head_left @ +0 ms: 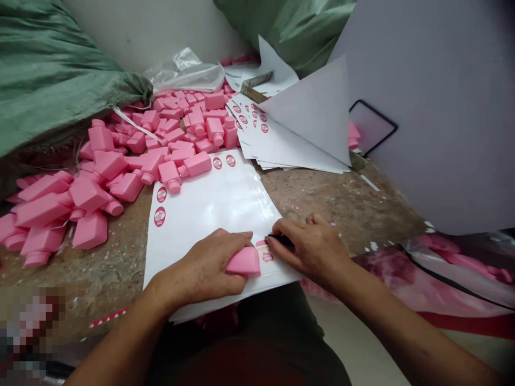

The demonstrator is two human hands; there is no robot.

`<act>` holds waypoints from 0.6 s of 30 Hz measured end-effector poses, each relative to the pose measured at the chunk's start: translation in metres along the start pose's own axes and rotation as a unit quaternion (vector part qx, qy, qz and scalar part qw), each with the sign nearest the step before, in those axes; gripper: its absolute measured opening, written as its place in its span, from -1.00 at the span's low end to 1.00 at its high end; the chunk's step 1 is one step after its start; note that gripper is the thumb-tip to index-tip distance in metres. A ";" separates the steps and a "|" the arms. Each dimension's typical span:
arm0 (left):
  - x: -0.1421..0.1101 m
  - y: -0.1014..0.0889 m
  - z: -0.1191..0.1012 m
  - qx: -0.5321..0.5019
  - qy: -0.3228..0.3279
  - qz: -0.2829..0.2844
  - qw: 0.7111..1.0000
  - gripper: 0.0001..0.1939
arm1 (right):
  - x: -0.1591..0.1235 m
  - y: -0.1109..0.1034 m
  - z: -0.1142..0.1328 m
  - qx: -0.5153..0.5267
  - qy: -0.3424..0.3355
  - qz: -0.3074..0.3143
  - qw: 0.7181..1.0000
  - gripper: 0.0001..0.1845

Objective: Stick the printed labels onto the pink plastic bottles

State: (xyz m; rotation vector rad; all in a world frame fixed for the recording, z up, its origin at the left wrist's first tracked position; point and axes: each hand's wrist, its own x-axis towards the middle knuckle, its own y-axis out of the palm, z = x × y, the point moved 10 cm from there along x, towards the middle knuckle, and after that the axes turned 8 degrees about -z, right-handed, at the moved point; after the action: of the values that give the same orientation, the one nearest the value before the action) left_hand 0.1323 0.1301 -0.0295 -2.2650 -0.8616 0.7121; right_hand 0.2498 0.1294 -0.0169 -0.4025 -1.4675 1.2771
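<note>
My left hand (213,262) is closed around a pink plastic bottle (244,262), which lies on its side over a white sticker sheet (193,241). Close by on the right, my right hand (308,244) pinches a small black tool (281,239); its exact kind is mostly hidden by the fingers. Between the bottle and the right fingertips shows a pink and cream label (265,254). A few round pink stickers (160,216) remain along the sheet's left and top edges. Two more bottles (170,176) rest on its far left corner.
A heap of pink bottles (108,163) covers the table's left and back. Green sacks (60,69) stand behind. More sticker sheets (293,139) lie at the back right, one curled upward. A grey-white panel (434,118) borders the right, with a black wire frame (396,127) near it.
</note>
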 end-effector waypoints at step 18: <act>-0.004 0.002 0.007 -0.026 0.018 0.036 0.999 -0.47 | -0.027 0.029 -0.031 0.254 0.273 0.123 0.920 -0.76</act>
State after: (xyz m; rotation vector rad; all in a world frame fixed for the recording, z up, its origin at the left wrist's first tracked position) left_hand 0.1257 0.1285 -0.0341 -2.3586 -0.7937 0.6849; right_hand 0.2750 0.1328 -0.0604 -0.5456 -0.5965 1.5309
